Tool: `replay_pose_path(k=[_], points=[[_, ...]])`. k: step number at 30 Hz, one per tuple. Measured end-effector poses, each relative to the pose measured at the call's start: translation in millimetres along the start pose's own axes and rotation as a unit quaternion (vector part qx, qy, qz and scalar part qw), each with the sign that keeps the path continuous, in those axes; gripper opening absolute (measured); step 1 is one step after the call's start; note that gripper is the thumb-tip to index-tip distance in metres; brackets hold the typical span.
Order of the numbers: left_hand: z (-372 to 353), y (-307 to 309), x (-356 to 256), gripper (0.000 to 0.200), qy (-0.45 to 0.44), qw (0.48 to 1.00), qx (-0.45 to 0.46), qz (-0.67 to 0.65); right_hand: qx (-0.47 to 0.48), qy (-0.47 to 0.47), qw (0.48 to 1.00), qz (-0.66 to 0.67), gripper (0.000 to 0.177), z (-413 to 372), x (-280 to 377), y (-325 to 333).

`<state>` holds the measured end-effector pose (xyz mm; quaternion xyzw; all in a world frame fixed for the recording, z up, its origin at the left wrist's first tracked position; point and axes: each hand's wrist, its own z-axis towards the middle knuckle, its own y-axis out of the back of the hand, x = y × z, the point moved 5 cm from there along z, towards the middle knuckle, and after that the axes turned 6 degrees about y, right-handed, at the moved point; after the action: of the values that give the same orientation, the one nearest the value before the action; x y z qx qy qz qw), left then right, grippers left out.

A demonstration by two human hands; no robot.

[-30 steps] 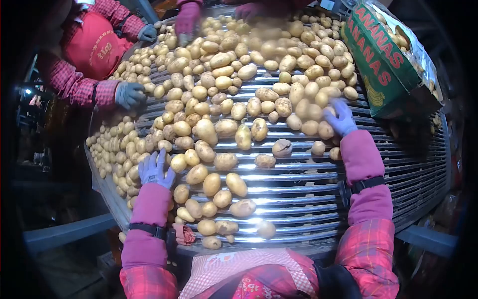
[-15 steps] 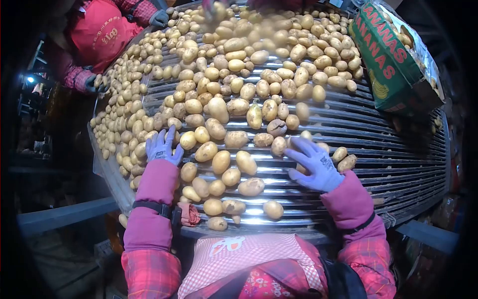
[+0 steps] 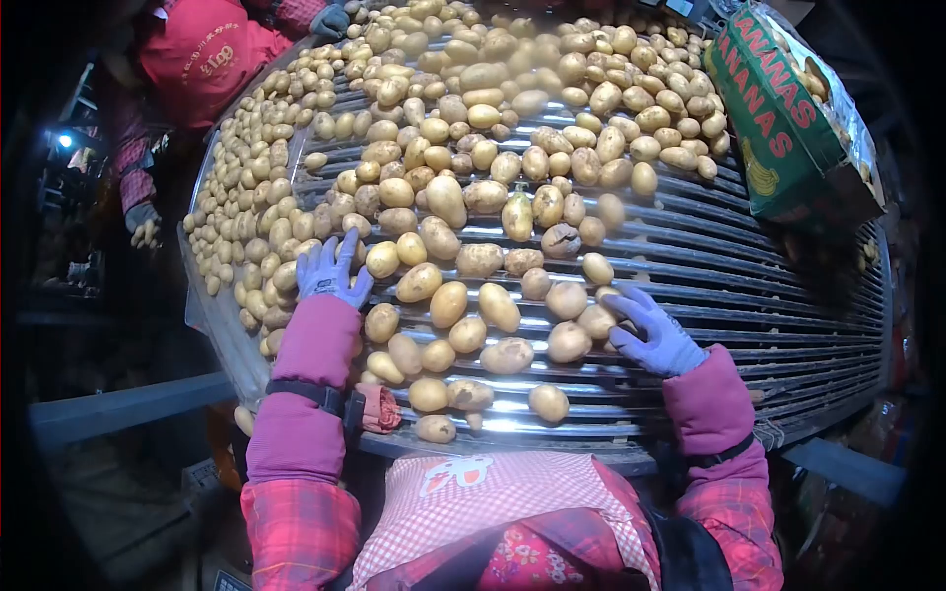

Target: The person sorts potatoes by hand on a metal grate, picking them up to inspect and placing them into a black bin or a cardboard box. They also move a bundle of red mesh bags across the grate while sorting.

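Many yellow-brown potatoes [image 3: 498,307] lie on a table of dark metal bars [image 3: 759,305]. My left hand [image 3: 333,274], in a pale purple glove, rests with fingers spread on potatoes at the left. My right hand [image 3: 652,333], gloved alike, is open over the bars, its fingertips beside a potato [image 3: 596,321] right of a small group. A dark, cracked potato [image 3: 561,240] lies above that group, close to a greenish one [image 3: 517,214]. Neither hand is closed round anything.
At the upper left stands a person in a red apron [image 3: 202,59], one gloved hand [image 3: 144,219] holding small potatoes off the table's edge. A green banana carton [image 3: 774,128] holding potatoes is at the upper right. A crumpled reddish cloth [image 3: 379,409] lies by my left sleeve.
My right hand has moved right and down, and several potatoes now lie left of it. My left hand has shifted slightly right and up. The other person's lower hand has moved away from the table with potatoes.
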<state>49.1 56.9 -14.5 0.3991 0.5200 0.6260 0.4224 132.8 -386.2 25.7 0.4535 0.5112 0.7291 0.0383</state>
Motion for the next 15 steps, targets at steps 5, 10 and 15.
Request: replay_pose_path(k=[5,10,15], points=[[-4.3,1.3,0.1,0.061,-0.027,0.976,-0.076,-0.202,-0.095,0.092,0.991,-0.036,0.033,58.8,26.1,17.0],[-42.5,64.0,-74.2,0.045,0.059,0.788,0.080,-0.608,0.026,0.123,0.947,-0.295,0.051,107.9,28.5,-33.6],[-88.3,36.3,-122.2,0.052,0.157,0.373,0.322,-0.856,0.095,0.048,0.928,-0.358,0.049,126.2,16.1,-50.8]])
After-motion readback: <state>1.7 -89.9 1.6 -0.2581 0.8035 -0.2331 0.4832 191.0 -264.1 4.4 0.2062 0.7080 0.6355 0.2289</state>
